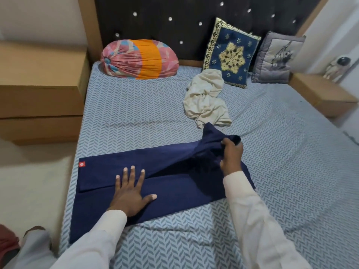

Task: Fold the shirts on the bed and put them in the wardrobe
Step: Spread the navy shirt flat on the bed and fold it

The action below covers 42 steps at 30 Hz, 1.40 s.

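Studded headboard (174, 22), brown nightstands (40, 82), apparently pale floor (29, 181)

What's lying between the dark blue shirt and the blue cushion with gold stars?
A crumpled cream shirt, on the grey herringbone bedsheet, in the head view.

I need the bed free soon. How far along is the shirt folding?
Done: one long edge of the navy shirt is folded in. In hand: the left hand presses it flat on the bed while the right hand grips its bunched end. Left: the cream shirt lies crumpled by the blue cushion, and no wardrobe is in view.
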### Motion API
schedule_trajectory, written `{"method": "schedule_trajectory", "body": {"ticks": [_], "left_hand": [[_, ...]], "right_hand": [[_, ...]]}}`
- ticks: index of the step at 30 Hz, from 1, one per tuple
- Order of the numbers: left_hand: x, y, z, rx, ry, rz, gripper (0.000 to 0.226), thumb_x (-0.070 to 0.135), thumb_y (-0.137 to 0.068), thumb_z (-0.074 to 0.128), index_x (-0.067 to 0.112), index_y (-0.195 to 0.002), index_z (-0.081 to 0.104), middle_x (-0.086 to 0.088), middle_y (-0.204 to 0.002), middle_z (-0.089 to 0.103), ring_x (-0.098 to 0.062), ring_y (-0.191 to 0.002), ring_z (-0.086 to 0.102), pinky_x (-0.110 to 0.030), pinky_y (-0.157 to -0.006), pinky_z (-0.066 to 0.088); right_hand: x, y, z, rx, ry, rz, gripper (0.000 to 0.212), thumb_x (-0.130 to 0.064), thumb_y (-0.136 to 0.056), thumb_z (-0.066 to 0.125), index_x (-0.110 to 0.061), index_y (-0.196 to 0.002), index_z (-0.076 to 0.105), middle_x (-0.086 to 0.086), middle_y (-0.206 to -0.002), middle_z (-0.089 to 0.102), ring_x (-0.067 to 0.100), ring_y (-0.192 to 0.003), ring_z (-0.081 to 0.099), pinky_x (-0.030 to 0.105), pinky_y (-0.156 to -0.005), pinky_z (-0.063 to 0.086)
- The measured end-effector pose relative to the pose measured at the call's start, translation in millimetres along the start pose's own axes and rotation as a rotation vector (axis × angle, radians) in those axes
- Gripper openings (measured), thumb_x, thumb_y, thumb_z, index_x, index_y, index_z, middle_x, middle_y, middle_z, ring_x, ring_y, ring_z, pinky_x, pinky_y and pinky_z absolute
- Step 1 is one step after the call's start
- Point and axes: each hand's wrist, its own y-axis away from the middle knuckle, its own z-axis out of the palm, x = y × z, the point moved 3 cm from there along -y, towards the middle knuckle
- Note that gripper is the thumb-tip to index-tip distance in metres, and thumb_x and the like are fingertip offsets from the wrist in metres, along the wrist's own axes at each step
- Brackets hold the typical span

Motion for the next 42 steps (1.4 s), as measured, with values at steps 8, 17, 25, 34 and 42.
{"method": "schedule_trajectory", "body": {"ticks": [8, 17, 25, 34, 42], "left_hand": [[6.5, 9.5, -13.7, 0.097, -0.072, -0.071, 0.085, 0.077, -0.088, 0.022, 0.028, -0.156, 0.006, -0.004, -0.164, -0.007, -0.030, -0.149, -0.009, -0.059, -0.117, -0.002], [-55.7, 4.2, -29.7, 0.320, 0.056, -0.271, 0.077, 0.068, -0.093, 0.022, 0.028, -0.156, 0.007, -0.013, -0.163, 0.006, -0.034, -0.149, 0.006, -0.049, -0.119, 0.009], [-107.2, 6.8, -18.7, 0.250, -0.002, -0.185, 0.097, 0.077, -0.075, -0.004, 0.022, -0.154, -0.003, -0.010, -0.163, -0.005, -0.031, -0.150, -0.007, -0.041, -0.119, -0.006], [-114.5, 1.5, -35.8, 0.397, 0.022, -0.201, 0.072, 0.061, -0.092, 0.023, 0.022, -0.152, 0.033, -0.021, -0.150, 0.037, -0.040, -0.138, 0.033, -0.050, -0.114, 0.028], [-125.6, -7.9, -27.5, 0.287, -0.021, -0.264, 0.077, 0.064, -0.092, 0.019, 0.028, -0.156, -0.004, -0.012, -0.163, -0.002, -0.031, -0.150, -0.002, -0.042, -0.120, 0.007]], "right_hand": [[35.5, 24.7, -106.0, 0.332, 0.105, 0.048, 0.012, -0.010, -0.074, 0.057, -0.016, -0.071, 0.047, -0.001, -0.064, 0.046, 0.018, -0.059, 0.037, 0.024, -0.049, 0.035], [4.7, -39.4, -28.1, -0.134, 1.098, -0.046, 0.051, -0.043, -0.089, 0.058, -0.027, -0.133, 0.037, 0.012, -0.119, 0.063, 0.037, -0.114, 0.058, 0.043, -0.097, 0.042], [2.5, -73.7, -13.2, 0.002, 0.952, 0.012, 0.044, -0.026, -0.087, 0.058, -0.019, -0.128, 0.048, 0.019, -0.123, 0.061, 0.038, -0.114, 0.056, 0.036, -0.096, 0.041], [16.3, -88.0, -33.6, -0.075, 0.956, -0.055, 0.029, -0.028, -0.085, 0.059, -0.022, -0.111, 0.046, 0.012, -0.101, 0.061, 0.032, -0.098, 0.059, 0.037, -0.085, 0.043], [19.9, -104.9, -14.2, -0.131, 1.056, -0.058, 0.024, -0.013, -0.084, 0.059, -0.012, -0.101, 0.076, 0.012, -0.110, 0.072, 0.032, -0.109, 0.063, 0.033, -0.095, 0.047]]}}
